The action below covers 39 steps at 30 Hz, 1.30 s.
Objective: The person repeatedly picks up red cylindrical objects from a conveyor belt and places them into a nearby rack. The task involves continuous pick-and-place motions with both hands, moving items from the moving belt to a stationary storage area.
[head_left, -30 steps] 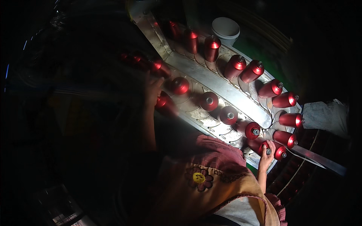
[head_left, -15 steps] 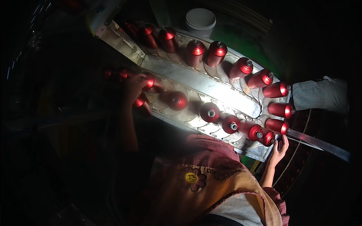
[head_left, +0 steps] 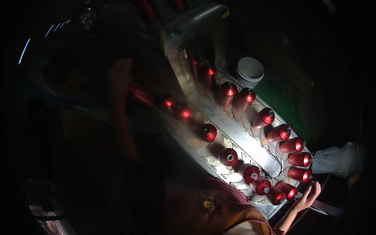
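Glossy red bottles with small silver necks stand in a loop on a metal conveyor (head_left: 219,113). My left hand (head_left: 123,72) is in deep shadow at the upper left, blurred, beside a dim red bottle (head_left: 139,94); its fingers do not show clearly, nor whether it holds that bottle. At the conveyor's right end my right hand (head_left: 309,194) has its fingers stretched and apart, with nothing in it. Closest to it are a tilted-looking red bottle (head_left: 288,191) and another red bottle (head_left: 300,175) just above.
A white bucket (head_left: 250,72) stands behind the conveyor. A metal housing (head_left: 196,21) rises over its far end. Grey checked cloth (head_left: 333,159), shaped like a sleeve, reaches in from the right. Below it a translucent strip (head_left: 323,208) runs outward beside my right hand.
The whole view has turned, shifting the conveyor right and downward. My left hand has moved left along the bottle row into darker shadow. My right hand's fingers have spread beside the end bottles.
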Tool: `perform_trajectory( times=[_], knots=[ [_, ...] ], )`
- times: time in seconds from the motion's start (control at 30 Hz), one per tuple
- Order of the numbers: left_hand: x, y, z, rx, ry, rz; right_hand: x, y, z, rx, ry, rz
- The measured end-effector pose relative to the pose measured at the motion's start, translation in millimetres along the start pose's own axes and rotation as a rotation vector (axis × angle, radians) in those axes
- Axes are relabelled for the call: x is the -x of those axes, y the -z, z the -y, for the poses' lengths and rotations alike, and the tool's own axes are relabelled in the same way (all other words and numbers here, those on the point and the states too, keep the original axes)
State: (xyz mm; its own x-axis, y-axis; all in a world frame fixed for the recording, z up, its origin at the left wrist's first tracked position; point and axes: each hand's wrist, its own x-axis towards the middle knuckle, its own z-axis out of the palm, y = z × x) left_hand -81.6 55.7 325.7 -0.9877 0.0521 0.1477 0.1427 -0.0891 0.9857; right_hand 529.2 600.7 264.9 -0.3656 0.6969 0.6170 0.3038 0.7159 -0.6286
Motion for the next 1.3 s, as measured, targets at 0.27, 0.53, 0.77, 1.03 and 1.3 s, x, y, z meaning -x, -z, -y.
perform_trajectory(
  times=[0.27,0.53,0.77,1.03,1.3],
  knots=[
    [-69.7,-4.3,138.2,0.179,0.041,-0.269,25.9,46.5,13.3,0.039,0.009,-0.001],
    [-26.7,-50.0,226.7,-0.104,-0.065,-0.328,74.2,53.2,26.0,0.108,-0.027,-0.089],
    [129.3,-83.7,167.1,-0.344,-0.417,0.08,113.2,70.4,22.6,0.053,-0.017,-0.081],
    [199.1,-107.1,201.2,-0.355,-0.183,0.507,136.6,62.3,39.0,0.08,-0.046,-0.058],
    [242.3,-136.7,167.6,-0.402,-0.104,0.471,184.8,99.9,69.7,-0.2,-0.29,-0.11]
  ],
)
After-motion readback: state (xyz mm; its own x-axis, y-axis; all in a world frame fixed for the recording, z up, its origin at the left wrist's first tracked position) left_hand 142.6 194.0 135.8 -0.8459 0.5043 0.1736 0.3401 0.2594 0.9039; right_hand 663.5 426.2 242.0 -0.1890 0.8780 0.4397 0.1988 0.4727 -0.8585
